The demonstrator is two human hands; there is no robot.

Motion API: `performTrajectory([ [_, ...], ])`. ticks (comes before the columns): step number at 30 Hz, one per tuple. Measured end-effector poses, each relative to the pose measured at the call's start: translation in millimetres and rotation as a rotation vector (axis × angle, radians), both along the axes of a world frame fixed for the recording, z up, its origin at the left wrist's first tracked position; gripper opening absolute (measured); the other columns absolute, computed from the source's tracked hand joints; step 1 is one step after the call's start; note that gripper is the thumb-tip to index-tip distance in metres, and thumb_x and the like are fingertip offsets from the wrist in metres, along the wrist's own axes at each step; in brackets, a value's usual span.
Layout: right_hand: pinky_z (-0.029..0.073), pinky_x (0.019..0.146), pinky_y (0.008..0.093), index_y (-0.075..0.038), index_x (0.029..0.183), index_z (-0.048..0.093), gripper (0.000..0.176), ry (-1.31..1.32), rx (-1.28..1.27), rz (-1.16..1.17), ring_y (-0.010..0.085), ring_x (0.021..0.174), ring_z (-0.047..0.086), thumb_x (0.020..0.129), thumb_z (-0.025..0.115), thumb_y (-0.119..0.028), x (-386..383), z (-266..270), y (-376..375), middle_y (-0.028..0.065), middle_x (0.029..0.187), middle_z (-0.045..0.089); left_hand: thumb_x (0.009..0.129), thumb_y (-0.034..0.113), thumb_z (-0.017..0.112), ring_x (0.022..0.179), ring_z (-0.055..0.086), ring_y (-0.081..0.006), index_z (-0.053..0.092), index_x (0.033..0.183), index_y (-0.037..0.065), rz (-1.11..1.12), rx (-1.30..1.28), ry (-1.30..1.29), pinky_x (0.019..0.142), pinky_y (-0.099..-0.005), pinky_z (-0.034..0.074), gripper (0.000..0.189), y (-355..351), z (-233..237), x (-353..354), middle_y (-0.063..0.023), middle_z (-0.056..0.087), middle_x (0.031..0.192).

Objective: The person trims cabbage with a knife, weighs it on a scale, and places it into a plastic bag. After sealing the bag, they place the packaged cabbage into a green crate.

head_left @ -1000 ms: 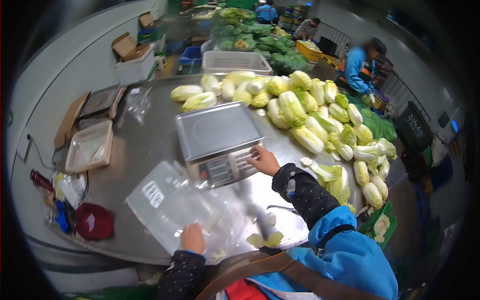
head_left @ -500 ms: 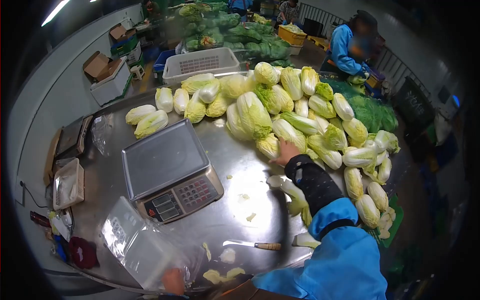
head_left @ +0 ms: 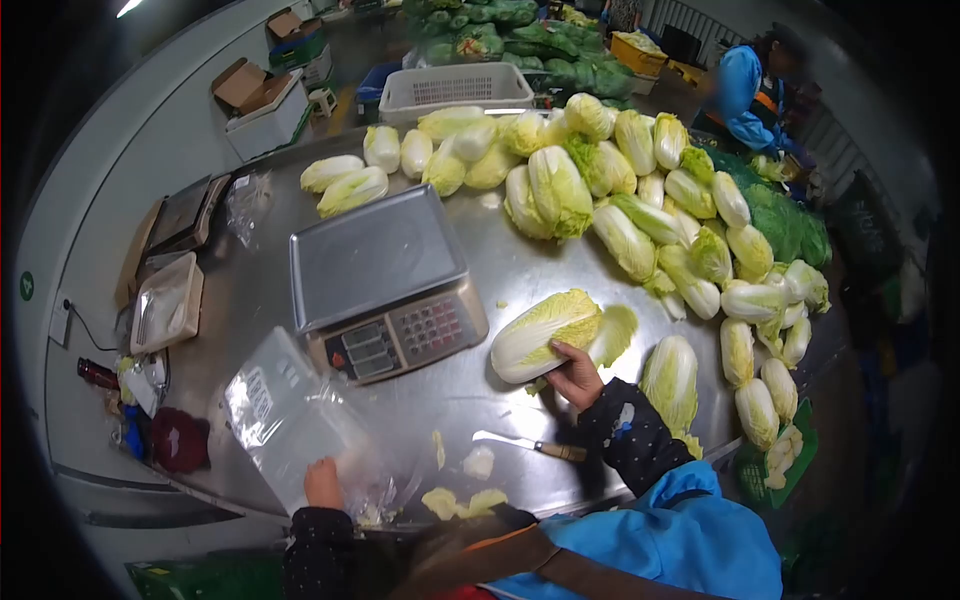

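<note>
My right hand (head_left: pixel 577 376) is closed on the near end of a napa cabbage (head_left: pixel 535 335), thumb on top, just above the steel table. Behind that cabbage a loose leaf (head_left: pixel 614 335) shows. My left hand (head_left: pixel 322 484) has its fingers curled at the edge of a clear plastic bag (head_left: pixel 285 400) lying flat at the front left; the fingertips are partly hidden. Between my hands lies a knife (head_left: pixel 530 446) with a wooden handle, next to several leaf scraps (head_left: pixel 465 502). Right of my right hand rests another napa cabbage (head_left: pixel 670 385).
A digital scale (head_left: pixel 380 260) stands left of centre. Napa cabbages (head_left: pixel 560 190) are heaped along the back and right of the table. Behind them is a white crate (head_left: pixel 455 90). A small basket (head_left: pixel 167 303) sits at the left edge. A co-worker (head_left: pixel 750 100) stands at the back right.
My right hand has come back from the heap toward me with a napa cabbage. My left hand has moved forward along the plastic bag. The view has turned, shifting everything rightward.
</note>
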State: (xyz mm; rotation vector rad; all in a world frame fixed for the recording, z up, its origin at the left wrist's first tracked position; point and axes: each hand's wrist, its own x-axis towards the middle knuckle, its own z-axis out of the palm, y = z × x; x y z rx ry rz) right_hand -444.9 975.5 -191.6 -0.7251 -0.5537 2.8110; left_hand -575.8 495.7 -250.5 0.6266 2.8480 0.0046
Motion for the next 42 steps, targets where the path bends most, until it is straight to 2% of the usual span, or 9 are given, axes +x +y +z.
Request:
performTrajectory([
  [5, 0.05, 0.091, 0.0359, 0.002, 0.121, 0.04, 0.037, -0.337, 0.106, 0.304, 0.0251, 0.106, 0.055, 0.091, 0.054, -0.014, 41.4, -15.4, -19.3, 0.0164, 0.111, 0.055, 0.063, 0.002, 0.059, 0.088, 0.052, -0.0365, 0.053, 0.087, 0.005, -0.044, 0.242, 0.134, 0.071, -0.0456, 0.044, 0.025, 33.2, 63.5, 29.1, -0.0145, 0.056, 0.087],
  [7, 0.056, 0.064, 0.0305, 0.002, 0.124, 0.04, 0.048, -0.539, 0.516, 0.912, 0.0202, 0.075, 0.065, 0.088, 0.061, -0.021, 62.0, 28.8, -5.6, 0.0122, 0.102, 0.061, 0.065, 0.002, 0.057, 0.086, 0.051, -0.0375, 0.053, 0.089, 0.006, -0.056, 0.173, 0.164, 0.07, -0.0459, 0.044, 0.025, 28.2, 46.7, 33.1, -0.0143, 0.057, 0.082],
  [11, 0.043, 0.091, 0.0437, -0.015, 0.136, 0.033, 0.098, -0.002, 2.274, 0.54, 0.0319, 0.113, 0.05, 0.055, 0.084, -0.034, 40.8, 89.1, -11.1, 0.0176, 0.132, 0.043, 0.069, 0.005, 0.06, 0.087, 0.053, -0.0385, 0.051, 0.085, 0.007, -0.051, 0.209, 0.088, 0.07, -0.0459, 0.044, 0.019, 12.0, 26.7, 26.6, -0.0163, 0.057, 0.084],
  [13, 0.034, 0.099, 0.0465, -0.021, 0.138, 0.033, 0.109, 0.055, 2.489, 0.72, 0.0407, 0.119, 0.039, 0.044, 0.086, -0.034, 13.7, 74.8, -13.1, 0.0219, 0.135, 0.034, 0.072, 0.0, 0.053, 0.087, 0.054, -0.0372, 0.05, 0.093, 0.004, -0.123, 0.251, -0.052, 0.069, -0.0446, 0.045, 0.022, 3.4, 28.4, 18.8, -0.0149, 0.057, 0.085],
  [17, 0.038, 0.095, 0.0443, -0.022, 0.133, 0.041, 0.09, 0.05, 2.393, 0.784, 0.0386, 0.107, 0.048, 0.051, 0.078, -0.025, -17.6, 41.8, -10.9, 0.02, 0.118, 0.049, 0.075, -0.002, 0.049, 0.085, 0.056, -0.0351, 0.051, 0.09, 0.002, -0.041, 0.407, -0.025, 0.069, -0.0437, 0.045, 0.016, 21.3, 83.7, 41.4, -0.0158, 0.058, 0.091],
  [21, 0.042, 0.092, 0.0355, -0.013, 0.137, 0.032, 0.088, -0.095, 1.257, 0.758, 0.0276, 0.106, 0.055, 0.059, 0.074, -0.013, -36.2, 44.9, -7.0, 0.0171, 0.115, 0.055, 0.074, 0.0, 0.051, 0.088, 0.055, -0.0321, 0.055, 0.09, 0.003, -0.217, 0.469, 0.298, 0.073, -0.0408, 0.046, 0.017, 16.2, 75.0, 55.6, -0.0149, 0.056, 0.098],
  [28, 0.042, 0.079, 0.0432, -0.024, 0.127, 0.043, 0.076, -0.097, 2.528, 0.271, 0.0368, 0.091, 0.052, 0.057, 0.071, -0.022, -168.2, 137.0, -33.0, 0.0171, 0.095, 0.054, 0.07, 0.003, 0.055, 0.082, 0.053, -0.0308, 0.058, 0.09, 0.002, -0.103, -0.006, 0.186, 0.072, -0.0395, 0.046, 0.02, 31.7, 81.4, 64.2, -0.0124, 0.054, 0.105],
  [35, 0.04, 0.089, 0.0451, -0.024, 0.132, 0.041, 0.083, -0.206, 2.731, 0.392, 0.0388, 0.104, 0.049, 0.059, 0.078, -0.042, -219.2, 100.1, -21.8, 0.0202, 0.108, 0.052, 0.068, 0.007, 0.059, 0.078, 0.057, -0.0304, 0.055, 0.111, 0.006, 0.008, 0.124, 0.327, 0.068, -0.0415, 0.048, 0.043, 20.9, 84.7, 58.5, -0.0115, 0.053, 0.115],
  [42, 0.042, 0.09, 0.0413, -0.011, 0.134, 0.038, 0.08, -0.268, 1.501, 0.426, 0.0367, 0.117, 0.044, 0.075, 0.064, -0.058, -194.3, 121.5, 82.2, 0.0246, 0.123, 0.047, 0.065, 0.002, 0.058, 0.082, 0.062, -0.0328, 0.05, 0.12, 0.004, -0.084, 0.147, -0.045, 0.069, -0.043, 0.05, 0.055, -1.2, 105.3, 77.5, -0.0087, 0.05, 0.128],
])
